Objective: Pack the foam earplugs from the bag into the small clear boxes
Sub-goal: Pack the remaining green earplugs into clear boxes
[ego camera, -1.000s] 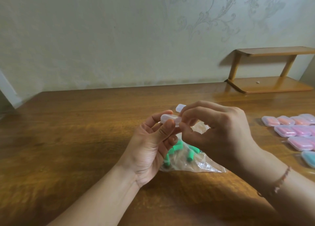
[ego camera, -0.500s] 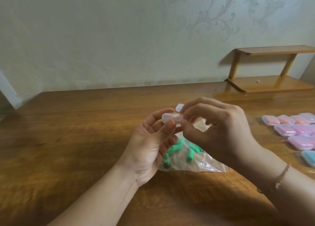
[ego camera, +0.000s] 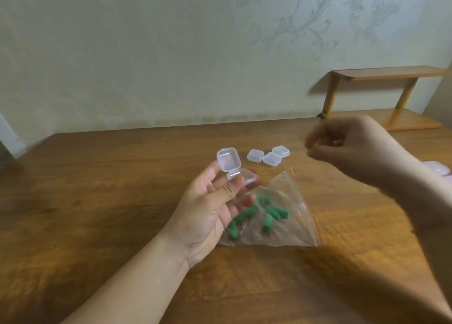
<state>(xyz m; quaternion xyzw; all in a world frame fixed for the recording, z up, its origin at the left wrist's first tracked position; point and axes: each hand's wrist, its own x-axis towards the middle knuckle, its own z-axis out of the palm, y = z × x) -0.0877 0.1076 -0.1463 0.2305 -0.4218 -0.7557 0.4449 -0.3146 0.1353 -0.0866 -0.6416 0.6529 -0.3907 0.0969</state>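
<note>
At the middle of a wooden table point(ego camera: 97, 201), the left hand point(ego camera: 208, 213) holds an open clear box point(ego camera: 234, 168), lid up, above a plastic bag point(ego camera: 281, 216) of green earplugs point(ego camera: 269, 216). Three shut boxes point(ego camera: 268, 155) lie just beyond. The right hand point(ego camera: 347, 150), blurred, hovers with fingers curled; whether it holds anything cannot be told.

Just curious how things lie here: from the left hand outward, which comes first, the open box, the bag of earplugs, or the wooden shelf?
1. open box, held at the left hand's fingertips.
2. bag of earplugs, just right, under the fingers.
3. wooden shelf, far back right by the wall.
</note>
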